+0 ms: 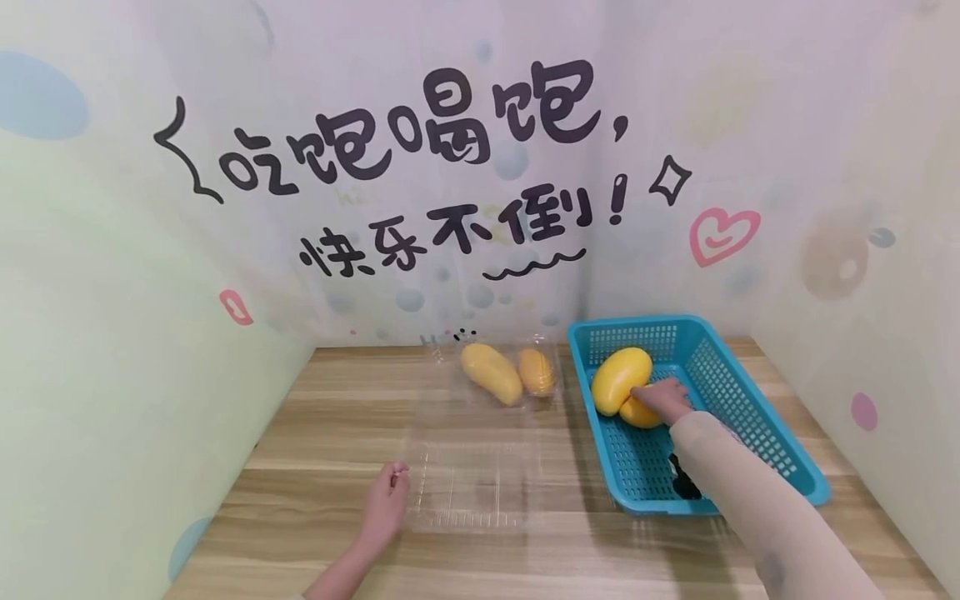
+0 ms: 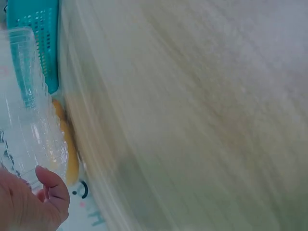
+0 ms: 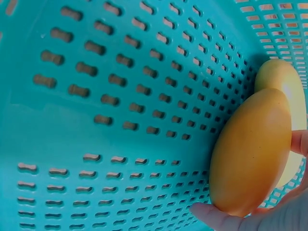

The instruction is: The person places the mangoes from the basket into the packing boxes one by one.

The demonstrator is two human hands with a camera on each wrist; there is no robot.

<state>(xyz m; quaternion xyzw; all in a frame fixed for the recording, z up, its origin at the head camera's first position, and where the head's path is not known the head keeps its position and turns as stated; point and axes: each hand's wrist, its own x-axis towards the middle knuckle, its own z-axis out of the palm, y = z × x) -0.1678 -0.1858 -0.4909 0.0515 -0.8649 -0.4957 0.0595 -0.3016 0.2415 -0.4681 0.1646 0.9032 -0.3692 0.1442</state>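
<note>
Head view: The right hand reaches into the blue perforated plastic basket and grips the nearer mango. This mango lies under the fingers, close against the farther mango, near the basket's left wall. The left hand holds the left edge of the clear plastic clamshell container on the wood-grain table. Two mangoes sit side by side at the container's far end, well apart from the left hand's fingers.

Left wrist view: The left thumb is bent and, together with the fingers, clamps the container's rim. The yellow fruit shows beyond the scalloped edge.

Right wrist view: The nearer mango is clamped between separated digits. One fingertip meets its lower end; another digit bears on its right side. The paler, farther mango lies directly behind it.
</note>
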